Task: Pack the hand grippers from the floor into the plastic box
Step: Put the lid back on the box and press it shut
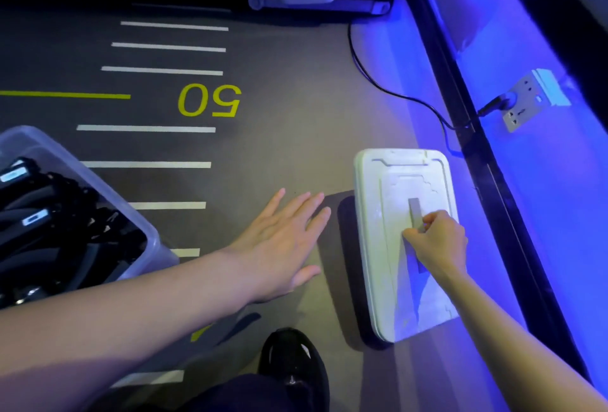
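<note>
The clear plastic box (98, 177) stands at the left edge, filled with several black hand grippers (56, 224). Its white lid (388, 181) lies flat on the floor at the right. My right hand (437, 240) is pinched on the grey handle strip (415, 210) in the middle of the lid. My left hand (283, 240) hovers flat over the floor between box and lid, fingers spread, holding nothing.
Grey floor with white stripes and a yellow "50" (210, 100). A black cable (394, 92) runs to a wall socket (523, 102) on the blue-lit wall at right. My black shoe (292, 359) is at the bottom centre. Gym equipment base (316, 3) lies at the top.
</note>
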